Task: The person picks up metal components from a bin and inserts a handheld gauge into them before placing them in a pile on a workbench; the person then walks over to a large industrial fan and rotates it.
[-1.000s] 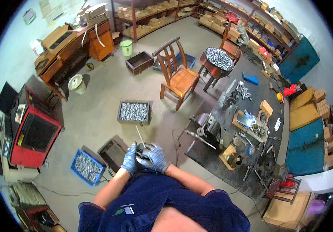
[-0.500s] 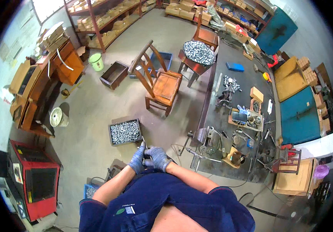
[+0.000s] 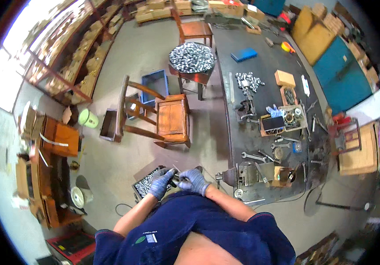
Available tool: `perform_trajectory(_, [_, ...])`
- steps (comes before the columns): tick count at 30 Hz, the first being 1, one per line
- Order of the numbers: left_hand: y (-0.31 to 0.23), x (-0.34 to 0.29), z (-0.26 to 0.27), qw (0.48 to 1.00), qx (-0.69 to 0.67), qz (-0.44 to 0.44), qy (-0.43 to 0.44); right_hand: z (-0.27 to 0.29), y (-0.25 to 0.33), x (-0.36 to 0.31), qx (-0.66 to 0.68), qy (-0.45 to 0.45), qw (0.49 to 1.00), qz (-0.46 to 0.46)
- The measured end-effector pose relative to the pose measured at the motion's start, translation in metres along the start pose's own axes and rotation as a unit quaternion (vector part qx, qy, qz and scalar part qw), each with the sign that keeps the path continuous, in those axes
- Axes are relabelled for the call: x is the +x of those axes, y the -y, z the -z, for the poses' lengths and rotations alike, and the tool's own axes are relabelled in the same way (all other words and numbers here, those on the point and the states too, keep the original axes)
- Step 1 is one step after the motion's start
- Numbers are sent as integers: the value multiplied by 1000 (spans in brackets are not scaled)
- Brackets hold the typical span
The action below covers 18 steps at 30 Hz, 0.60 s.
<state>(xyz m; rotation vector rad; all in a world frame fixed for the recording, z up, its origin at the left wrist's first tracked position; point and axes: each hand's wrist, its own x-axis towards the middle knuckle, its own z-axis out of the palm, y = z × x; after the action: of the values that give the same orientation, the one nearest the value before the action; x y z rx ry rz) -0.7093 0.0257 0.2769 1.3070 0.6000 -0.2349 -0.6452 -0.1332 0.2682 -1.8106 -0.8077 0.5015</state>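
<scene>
Both my hands wear grey-blue gloves and meet in front of my waist. My left hand (image 3: 160, 183) is closed, with something small and dark at its fingertips. Close beside it, my right hand (image 3: 193, 181) has its fingers curled and pinched toward the same spot. A thin, light-coloured sliver sticks up between the hands; what either hand grips is too small and covered to name. Under and beside my left hand, a dark crate (image 3: 135, 191) on the floor holds many small shiny metal parts (image 3: 143, 185), partly hidden by the hand and forearm.
A wooden chair (image 3: 172, 118) stands ahead. Behind it, a stool bears heaped metal parts (image 3: 192, 58). To the right, a dark workbench (image 3: 260, 132) carries a vise (image 3: 243, 175), wrenches (image 3: 255, 157) and a blue box (image 3: 244, 55). A green bucket (image 3: 88, 118) stands at left.
The view has turned toward the right and shifted. My hands have drawn slightly apart. The crate now appears lower, partly behind my left hand.
</scene>
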Motion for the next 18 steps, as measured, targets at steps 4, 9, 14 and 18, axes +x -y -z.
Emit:
perform_trajectory(4, [-61,49,-45,995,45,51,70,-33,-128,10,240,-112,961,-83])
perform_trajectory(9, [-69,112,-89,975,74,48,202,66,-37,10,286,-216,918,-171])
perform_trajectory(14, [-83,151,-138,942,81,76,318,74,-88,1,344,-376,846,-155])
perform_trajectory(18, [-99,187,-172,911,155,104,369,108,-85,-1,318,-387,840,-206])
